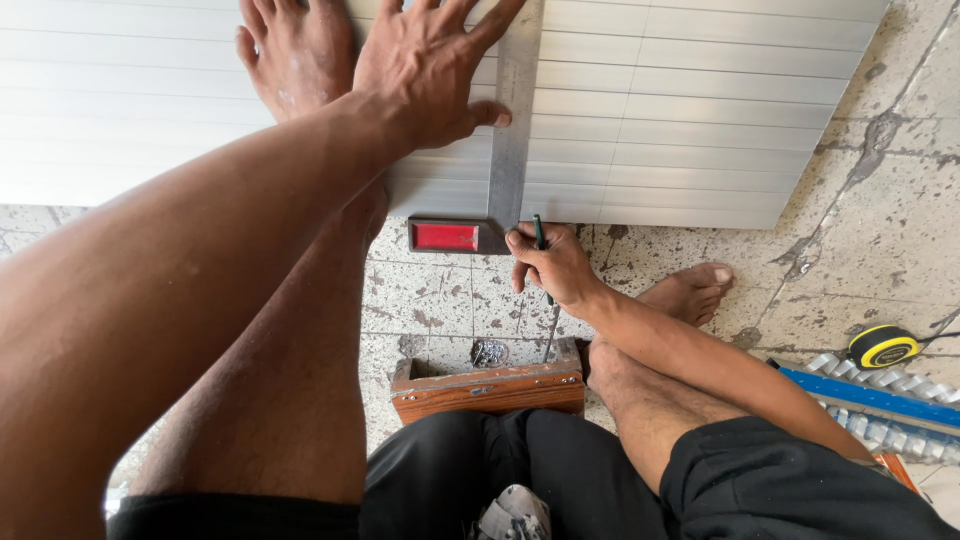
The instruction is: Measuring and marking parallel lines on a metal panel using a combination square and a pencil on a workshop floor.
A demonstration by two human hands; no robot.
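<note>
The step in hand looks like marking a line across the white ribbed panel (680,120) on the floor. The left hand (425,70) lies flat and open on the metal try square (512,140), pressing the blade to the panel, its red stock (447,237) against the near edge. The right hand (552,265) has its grip closed on a dark pencil (540,240) just beside the blade. The next move calls for a steady square.

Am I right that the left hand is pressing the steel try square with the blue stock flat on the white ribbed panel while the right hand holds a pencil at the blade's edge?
Not quite: the head view shows the stock of the steel try square is red, not blue. The left hand does press it onto the white ribbed panel, and the right hand holds the pencil at the blade.
</note>
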